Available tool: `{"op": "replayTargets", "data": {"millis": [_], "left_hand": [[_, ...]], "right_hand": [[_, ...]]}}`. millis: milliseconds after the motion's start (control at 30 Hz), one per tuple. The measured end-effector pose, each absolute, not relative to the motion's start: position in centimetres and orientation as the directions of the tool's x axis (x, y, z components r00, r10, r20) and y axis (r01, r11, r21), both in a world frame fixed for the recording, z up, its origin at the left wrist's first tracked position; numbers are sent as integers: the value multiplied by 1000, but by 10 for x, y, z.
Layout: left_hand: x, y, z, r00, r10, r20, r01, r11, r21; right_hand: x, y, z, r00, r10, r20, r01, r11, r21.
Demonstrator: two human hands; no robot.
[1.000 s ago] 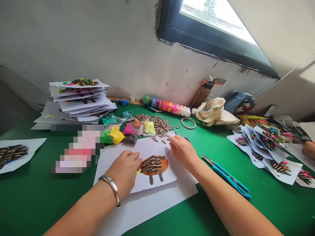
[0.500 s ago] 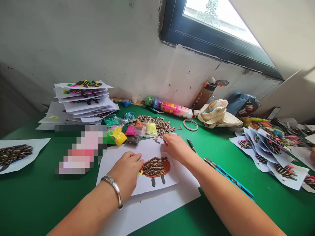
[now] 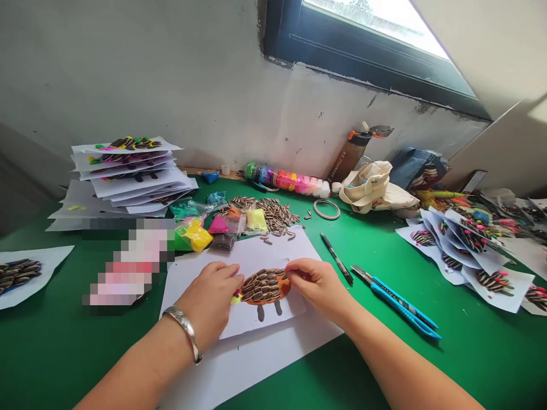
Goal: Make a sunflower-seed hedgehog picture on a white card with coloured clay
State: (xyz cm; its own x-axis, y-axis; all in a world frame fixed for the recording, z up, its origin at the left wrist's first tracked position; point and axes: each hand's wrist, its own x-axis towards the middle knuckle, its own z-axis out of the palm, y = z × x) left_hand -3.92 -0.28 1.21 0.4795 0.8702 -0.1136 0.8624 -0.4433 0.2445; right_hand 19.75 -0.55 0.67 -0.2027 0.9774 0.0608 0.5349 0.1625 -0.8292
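A white card [image 3: 239, 330] lies on a larger white sheet [image 3: 273, 350]. On it, rows of striped sunflower seeds [image 3: 260, 285] cover most of an orange clay body [image 3: 285, 286] with two grey legs and a yellow bit at its left. My left hand [image 3: 213, 293], wearing a silver bangle, rests on the card with fingers laid along the picture's left side. At the picture's upper right, my right hand [image 3: 318, 285] is pinched closed on what looks like one seed, mostly hidden by the fingertips. The seed pile [image 3: 273, 212] spreads behind the sheet.
Bags of coloured clay [image 3: 199, 236] sit left of the pile. Right of the sheet lie a black pen [image 3: 337, 259] and a blue utility knife [image 3: 401, 307], blade out. Paper stacks [image 3: 132, 171] rise at left. More seed pictures [image 3: 465, 250], a tape roll [image 3: 327, 209] and cloth bag [image 3: 376, 188] are at right.
My right hand has drawn back from the edge of the seed pile to the right end of the picture, fingers pinched. My left hand stays on the card. The view has shifted slightly.
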Motion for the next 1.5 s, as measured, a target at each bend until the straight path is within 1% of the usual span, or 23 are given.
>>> {"op": "replayTargets", "data": {"millis": [133, 267, 467, 633, 833, 1100, 1267, 1367, 1500], "left_hand": [[-38, -3, 12, 479, 866, -145, 869, -445, 217], [-38, -3, 13, 474, 866, -158, 873, -439, 212], [-38, -4, 13, 470, 871, -143, 872, -433, 230], [-38, -3, 12, 479, 867, -136, 866, -443, 231], [-38, -3, 10, 474, 870, -133, 871, -441, 217], [-36, -4, 13, 470, 871, -144, 875, -439, 202], [-36, -4, 14, 467, 873, -142, 874, -430, 229], [-37, -4, 13, 468, 874, -133, 869, -428, 247], [-38, -4, 10, 465, 878, -113, 866, -425, 266]], "right_hand": [[196, -4, 6, -166, 986, 34, 585, 126, -801], [195, -5, 5, -201, 977, 72, 616, 183, -766], [192, -6, -1, -233, 963, 136, 702, 263, -662], [191, -6, -4, -240, 959, 148, 752, 280, -597], [188, -7, -4, -246, 957, 156, 783, 291, -549], [186, -8, -7, -277, 948, 153, 777, 315, -544], [188, -7, -4, -296, 942, 157, 743, 331, -582], [194, -7, 1, -266, 946, 188, 727, 325, -605], [200, -6, 5, -260, 950, 174, 763, 313, -566]]}}
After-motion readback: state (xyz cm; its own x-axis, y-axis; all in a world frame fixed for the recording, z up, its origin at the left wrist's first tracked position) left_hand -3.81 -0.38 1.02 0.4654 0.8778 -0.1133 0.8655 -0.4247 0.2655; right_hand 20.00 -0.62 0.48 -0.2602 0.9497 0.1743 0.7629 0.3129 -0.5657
